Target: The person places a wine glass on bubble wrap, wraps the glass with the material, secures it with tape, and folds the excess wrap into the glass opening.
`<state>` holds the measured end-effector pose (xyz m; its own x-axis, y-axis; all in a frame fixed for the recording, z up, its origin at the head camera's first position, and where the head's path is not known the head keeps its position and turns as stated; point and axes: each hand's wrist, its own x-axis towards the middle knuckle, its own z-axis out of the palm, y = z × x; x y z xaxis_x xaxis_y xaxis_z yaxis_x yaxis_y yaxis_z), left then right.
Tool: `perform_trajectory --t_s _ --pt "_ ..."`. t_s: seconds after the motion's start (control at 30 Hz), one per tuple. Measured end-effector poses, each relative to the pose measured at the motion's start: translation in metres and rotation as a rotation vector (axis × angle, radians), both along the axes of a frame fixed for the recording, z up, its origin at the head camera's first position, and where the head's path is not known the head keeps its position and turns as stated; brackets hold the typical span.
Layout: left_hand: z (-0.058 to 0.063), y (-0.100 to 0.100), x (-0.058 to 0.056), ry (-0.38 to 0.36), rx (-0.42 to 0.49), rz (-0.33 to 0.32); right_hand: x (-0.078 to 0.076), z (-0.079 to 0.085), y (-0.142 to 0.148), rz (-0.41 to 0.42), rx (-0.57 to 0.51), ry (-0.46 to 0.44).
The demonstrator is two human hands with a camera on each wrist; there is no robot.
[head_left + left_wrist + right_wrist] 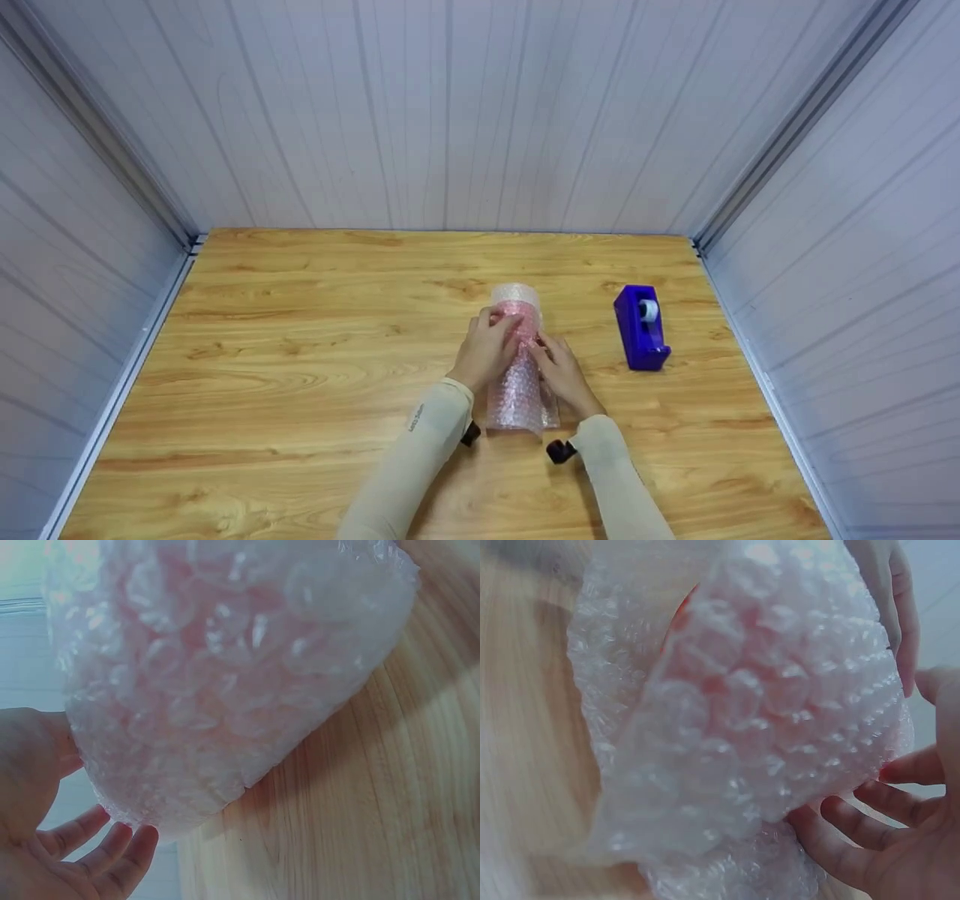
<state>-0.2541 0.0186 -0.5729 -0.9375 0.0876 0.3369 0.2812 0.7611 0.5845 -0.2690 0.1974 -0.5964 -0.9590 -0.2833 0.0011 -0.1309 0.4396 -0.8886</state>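
Note:
A clear bubble wrap roll [516,390] lies lengthwise on the wooden table, wound around a pink-red item [517,309] whose kind is hidden by the wrap. My left hand [486,349] grips it from the left and above, thumb and fingers set apart on the wrap. On the right side, my right hand [562,375] holds the wrap with bent fingers. In the right wrist view, a loose flap of bubble wrap [697,765] stands over another layer, and a red edge shows between them. The left wrist view has the fingertips [142,840] against the wrap's end.
A blue tape dispenser [641,330] with a roll of tape [649,310] stands to the right of my right hand. Pale panel walls [450,112] border the wooden table [300,375] at the back and both sides.

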Motion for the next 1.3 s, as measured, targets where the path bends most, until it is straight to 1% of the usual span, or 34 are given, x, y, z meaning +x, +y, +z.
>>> perform_trajectory --t_s 0.2,0.43,0.63,0.83,0.93,1.1,1.3 --pt "-0.0003 -0.0017 -0.0015 0.000 0.024 0.011 -0.0011 0.0000 -0.0010 -0.005 -0.015 -0.021" --pt "-0.0003 -0.0022 -0.0011 0.024 0.057 -0.019 -0.0019 -0.0007 -0.0007 0.000 0.015 0.001" --pt "0.0003 -0.0022 -0.0001 -0.002 0.057 -0.018 -0.0006 -0.0018 -0.0011 0.027 0.015 0.022" --pt "0.0012 -0.0029 0.0001 0.010 0.023 -0.022 0.0005 -0.0023 -0.0018 0.049 0.028 0.029" --pt "0.0023 -0.0020 0.0002 -0.013 0.020 -0.025 0.0003 -0.0026 -0.0009 0.048 0.045 0.029" --pt "0.0046 0.0006 -0.0010 -0.075 0.039 -0.023 0.0000 -0.0027 0.0019 0.033 0.084 0.017" --pt "0.0067 0.0027 -0.0029 -0.110 0.028 -0.016 -0.0018 -0.0023 0.0064 0.025 0.149 0.013"
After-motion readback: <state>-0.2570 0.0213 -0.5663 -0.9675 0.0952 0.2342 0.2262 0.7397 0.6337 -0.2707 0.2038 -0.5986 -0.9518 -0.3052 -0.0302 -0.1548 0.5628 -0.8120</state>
